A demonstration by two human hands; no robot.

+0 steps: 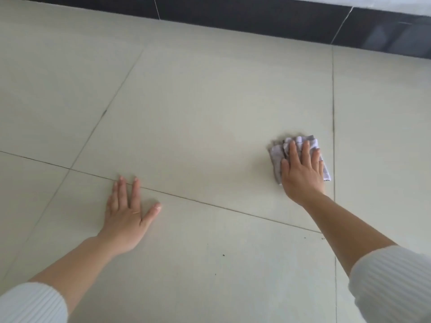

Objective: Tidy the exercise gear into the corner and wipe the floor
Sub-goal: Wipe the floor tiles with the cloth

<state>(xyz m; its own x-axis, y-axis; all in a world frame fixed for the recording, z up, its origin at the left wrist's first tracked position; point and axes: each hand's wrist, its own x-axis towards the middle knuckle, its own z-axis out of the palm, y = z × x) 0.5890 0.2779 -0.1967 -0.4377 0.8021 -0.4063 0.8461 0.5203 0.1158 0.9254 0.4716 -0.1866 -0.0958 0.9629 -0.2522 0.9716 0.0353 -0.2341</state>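
Observation:
A folded grey-lilac cloth lies on the pale tiled floor at the right. My right hand presses flat on top of it, fingers straight and spread, covering most of it. My left hand rests flat on the bare floor at the lower left, fingers straight, thumb out to the right, holding nothing. No exercise gear is in view.
A dark skirting band runs along the wall at the top. Grout lines cross the tiles. A few small dark specks lie on the floor near me, between my arms.

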